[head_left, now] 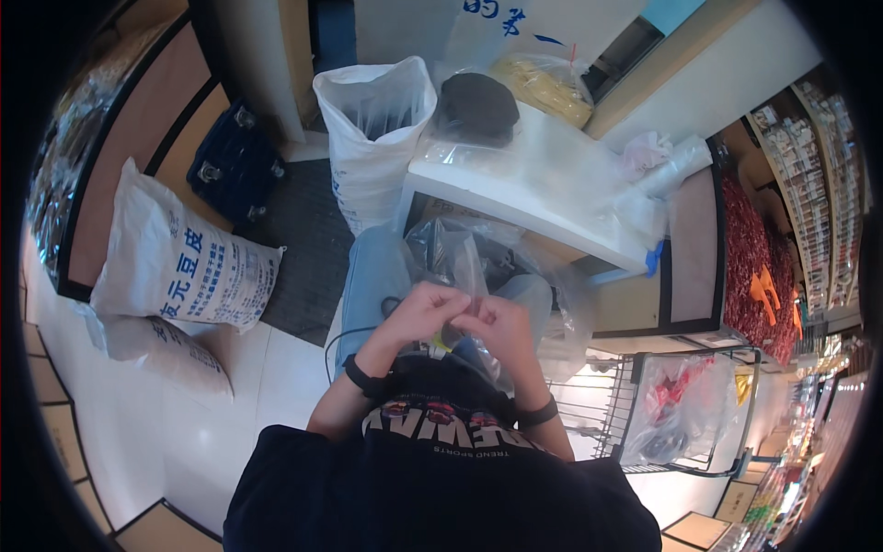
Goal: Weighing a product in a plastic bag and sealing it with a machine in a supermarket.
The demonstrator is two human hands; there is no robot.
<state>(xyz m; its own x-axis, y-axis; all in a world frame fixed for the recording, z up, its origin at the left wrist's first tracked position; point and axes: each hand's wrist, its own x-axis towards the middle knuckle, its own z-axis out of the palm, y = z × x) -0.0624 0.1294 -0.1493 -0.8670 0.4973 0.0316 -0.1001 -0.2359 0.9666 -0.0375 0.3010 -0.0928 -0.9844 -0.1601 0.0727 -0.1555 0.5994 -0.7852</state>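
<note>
Above my lap, both hands are close together on a see-through plastic bag (469,264). My left hand (425,311) pinches it between thumb and fingers. My right hand (498,325) has its fingers curled and grips the same bag a little to the right. Part of the bag rises beyond my fingers, and more of it hangs below near my right wrist. What the fingertips do exactly is too small to tell. Between my knees lies a larger see-through plastic bag (566,322) with dark contents.
Ahead stands a white table (552,170) bearing a dark packed bag (478,109), a bag of yellowish strips (547,87) and plastic film. An open white sack (382,138) stands beside it. Full printed sacks (189,258) lie left, near a dark blue case (236,161). A wire cart (625,405) is at right.
</note>
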